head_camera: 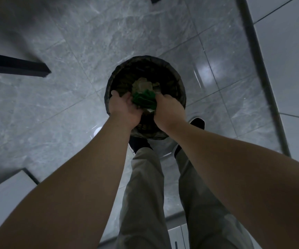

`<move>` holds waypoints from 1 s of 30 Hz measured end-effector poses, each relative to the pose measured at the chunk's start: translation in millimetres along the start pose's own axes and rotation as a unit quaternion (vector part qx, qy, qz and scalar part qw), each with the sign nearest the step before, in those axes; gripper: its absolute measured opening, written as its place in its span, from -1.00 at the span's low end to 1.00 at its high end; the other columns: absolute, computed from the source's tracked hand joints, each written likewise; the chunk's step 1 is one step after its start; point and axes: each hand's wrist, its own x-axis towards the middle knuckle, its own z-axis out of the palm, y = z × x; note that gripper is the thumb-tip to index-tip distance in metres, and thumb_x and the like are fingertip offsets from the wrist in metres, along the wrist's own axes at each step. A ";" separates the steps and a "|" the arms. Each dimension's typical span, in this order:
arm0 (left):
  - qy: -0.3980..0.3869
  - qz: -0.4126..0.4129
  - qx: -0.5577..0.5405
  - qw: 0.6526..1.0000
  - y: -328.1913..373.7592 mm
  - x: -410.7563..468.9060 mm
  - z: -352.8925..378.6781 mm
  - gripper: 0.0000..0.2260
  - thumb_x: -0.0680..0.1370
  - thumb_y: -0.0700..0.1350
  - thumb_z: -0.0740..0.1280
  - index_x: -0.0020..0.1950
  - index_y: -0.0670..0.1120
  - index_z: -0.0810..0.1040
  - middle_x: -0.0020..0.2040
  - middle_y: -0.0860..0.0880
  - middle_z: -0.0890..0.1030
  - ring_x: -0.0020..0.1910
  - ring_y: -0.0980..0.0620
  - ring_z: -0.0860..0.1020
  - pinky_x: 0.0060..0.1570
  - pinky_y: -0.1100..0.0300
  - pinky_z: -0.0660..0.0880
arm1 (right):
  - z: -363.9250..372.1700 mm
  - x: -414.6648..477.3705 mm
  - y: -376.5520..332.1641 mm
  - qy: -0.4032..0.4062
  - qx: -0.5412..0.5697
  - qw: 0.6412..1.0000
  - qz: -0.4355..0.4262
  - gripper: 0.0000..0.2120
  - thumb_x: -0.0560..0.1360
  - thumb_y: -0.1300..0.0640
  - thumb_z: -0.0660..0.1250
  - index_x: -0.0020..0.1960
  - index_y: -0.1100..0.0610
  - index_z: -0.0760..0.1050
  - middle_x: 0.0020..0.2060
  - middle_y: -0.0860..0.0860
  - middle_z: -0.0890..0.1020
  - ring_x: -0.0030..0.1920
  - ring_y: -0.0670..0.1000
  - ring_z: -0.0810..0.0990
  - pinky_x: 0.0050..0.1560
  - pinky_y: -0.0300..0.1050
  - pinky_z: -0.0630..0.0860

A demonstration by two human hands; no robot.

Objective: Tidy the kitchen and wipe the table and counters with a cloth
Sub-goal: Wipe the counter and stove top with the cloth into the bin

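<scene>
The cloth (144, 101) sits between both hands, above the bin (178, 83) holding rubbish (142, 84).

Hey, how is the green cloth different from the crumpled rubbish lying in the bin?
The green cloth is vivid green; the crumpled rubbish is dull and brownish. The cloth is held up over the lined bin, gripped by the right hand with the left hand close beside it; the rubbish lies loose down inside the bin, touched by neither hand. Both are bunched up rather than flat.
</scene>
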 end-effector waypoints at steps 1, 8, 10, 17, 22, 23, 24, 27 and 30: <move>0.000 -0.011 -0.004 1.000 -0.4 4.5 -5.0 -0.38 0.64 0.27 -0.02 0.58 -0.09 0.22 0.51 -0.23 0.32 0.46 -0.27 0.32 0.48 -0.19 0.21 | -0.8 -0.4 -0.1 0.012 0.007 1.000 -0.004 -0.73 0.50 0.26 0.26 0.20 0.17 0.41 0.09 0.16 0.54 0.07 0.24 0.53 -0.18 -0.03 0.37; -0.003 -0.001 -0.045 0.999 -1.5 1.1 -7.3 -0.40 0.63 0.25 0.04 0.49 -0.15 0.35 0.36 -0.30 0.47 0.31 -0.34 0.46 0.37 -0.29 0.33 | 4.4 -5.1 -7.6 -0.005 0.028 0.999 -0.046 -0.70 0.49 0.29 0.25 0.21 0.15 0.35 0.12 0.16 0.52 0.04 0.24 0.53 -0.19 0.00 0.40; 0.004 -0.010 -0.033 0.999 -3.5 0.7 -10.7 -0.46 0.65 0.20 0.01 0.49 -0.11 0.38 0.39 -0.27 0.46 0.33 -0.32 0.45 0.38 -0.24 0.34 | 2.1 -5.3 -9.4 0.031 0.025 0.999 -0.026 -0.72 0.50 0.28 0.25 0.20 0.16 0.36 0.13 0.16 0.53 0.07 0.23 0.53 -0.18 0.01 0.41; 0.023 0.026 -0.038 0.999 -0.3 -1.3 -13.5 -0.42 0.65 0.22 0.05 0.52 -0.14 0.33 0.39 -0.26 0.47 0.36 -0.31 0.43 0.42 -0.26 0.27 | 2.1 -7.4 -0.5 0.015 0.020 0.999 -0.028 -0.70 0.50 0.29 0.26 0.20 0.14 0.35 0.11 0.14 0.53 0.04 0.23 0.55 -0.20 0.01 0.42; -0.020 -0.055 -0.001 0.998 -4.3 -7.0 -7.7 -0.33 0.59 0.33 0.03 0.47 -0.15 0.38 0.37 -0.32 0.46 0.33 -0.35 0.45 0.39 -0.28 0.31 | 3.2 -9.4 0.9 0.011 0.046 0.998 -0.049 -0.67 0.48 0.30 0.25 0.22 0.12 0.36 0.09 0.13 0.53 0.02 0.23 0.55 -0.19 0.01 0.45; -0.015 -0.020 -0.020 0.999 -1.4 -8.5 -5.0 -0.34 0.61 0.32 0.05 0.46 -0.16 0.39 0.36 -0.30 0.47 0.33 -0.33 0.45 0.39 -0.27 0.32 | 3.6 -9.1 3.1 0.000 0.045 0.998 -0.039 -0.65 0.48 0.30 0.26 0.24 0.12 0.35 0.10 0.13 0.53 0.04 0.22 0.55 -0.17 0.01 0.45; 0.001 0.022 -0.038 0.999 0.8 -8.5 -2.9 -0.38 0.63 0.28 0.07 0.47 -0.16 0.38 0.36 -0.26 0.48 0.34 -0.29 0.45 0.39 -0.23 0.33 | 3.6 -8.0 5.5 -0.001 0.045 0.999 -0.023 -0.64 0.48 0.31 0.26 0.26 0.12 0.35 0.11 0.13 0.53 0.05 0.21 0.55 -0.16 0.00 0.44; 0.023 0.021 -0.017 0.999 -0.9 -7.6 -1.6 -0.43 0.66 0.21 0.03 0.51 -0.14 0.34 0.39 -0.24 0.47 0.35 -0.26 0.45 0.39 -0.14 0.35 | 0.9 -6.9 7.0 0.030 0.060 0.998 0.002 -0.64 0.48 0.32 0.25 0.25 0.13 0.36 0.11 0.14 0.53 0.04 0.21 0.55 -0.17 -0.02 0.40; -0.032 -0.104 0.017 0.994 -6.5 -9.3 -0.7 -0.31 0.60 0.33 0.01 0.51 -0.16 0.34 0.38 -0.31 0.46 0.35 -0.33 0.44 0.42 -0.23 0.28 | 2.1 -8.7 3.9 0.006 0.061 0.997 -0.037 -0.68 0.48 0.31 0.24 0.21 0.14 0.35 0.07 0.15 0.53 0.02 0.24 0.55 -0.15 0.06 0.50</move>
